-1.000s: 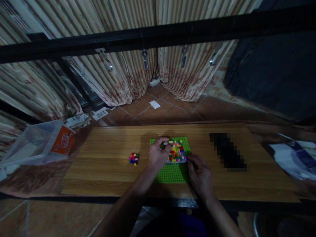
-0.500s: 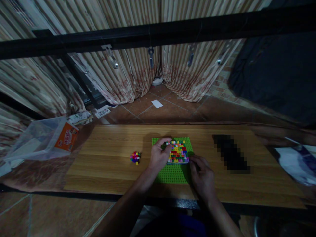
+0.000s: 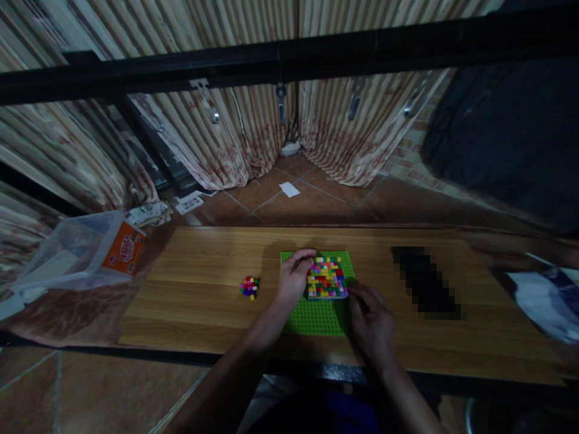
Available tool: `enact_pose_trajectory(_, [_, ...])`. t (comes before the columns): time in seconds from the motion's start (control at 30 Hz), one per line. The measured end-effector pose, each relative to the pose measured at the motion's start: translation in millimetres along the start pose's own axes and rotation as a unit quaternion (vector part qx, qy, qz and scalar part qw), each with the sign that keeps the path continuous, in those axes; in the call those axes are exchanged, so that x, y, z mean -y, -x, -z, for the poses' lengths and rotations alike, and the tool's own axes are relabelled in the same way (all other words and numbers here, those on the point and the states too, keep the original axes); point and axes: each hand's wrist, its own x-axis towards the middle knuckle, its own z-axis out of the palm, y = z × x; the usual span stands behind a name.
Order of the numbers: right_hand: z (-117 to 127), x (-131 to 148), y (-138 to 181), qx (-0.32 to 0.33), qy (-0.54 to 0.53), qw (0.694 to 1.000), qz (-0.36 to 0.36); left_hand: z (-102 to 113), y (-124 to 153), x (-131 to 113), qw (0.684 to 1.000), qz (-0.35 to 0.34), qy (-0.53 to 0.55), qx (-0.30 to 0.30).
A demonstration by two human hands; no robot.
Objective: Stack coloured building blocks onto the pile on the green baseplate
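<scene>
A green studded baseplate lies on the wooden table. A square block of many small coloured bricks is built on its far half. My left hand curls against the block's left edge, thumb and fingers pinched near its top left corner; anything between them is too small to make out. My right hand rests on the plate's right front corner, fingers bent, fingertips touching the block's lower right edge. A small heap of loose coloured bricks lies left of the plate.
A blurred dark object lies on the table to the right. A clear plastic bin with an orange packet sits left of the table. A black metal bar crosses overhead. Curtains hang behind, with a tiled floor below them.
The view shifted slightly. My left hand's fingers have closed a little nearer the block's top left corner. My right hand has stayed at the plate's right front corner.
</scene>
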Motion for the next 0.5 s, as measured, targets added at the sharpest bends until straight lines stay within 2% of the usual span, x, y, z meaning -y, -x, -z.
enact_pose_trajectory(0.2, [0.4,1.8,-0.2,-0.003,0.004,1.000,0.004,-3.2,0.0,3.2,1.000,0.011,-0.006,0.007])
enact_pose_trajectory(0.5, [-0.5,-1.3,0.8,-0.001,0.000,1.000,-0.001,-6.0,3.3,-1.0,1.000,-0.008,-0.010,-0.002])
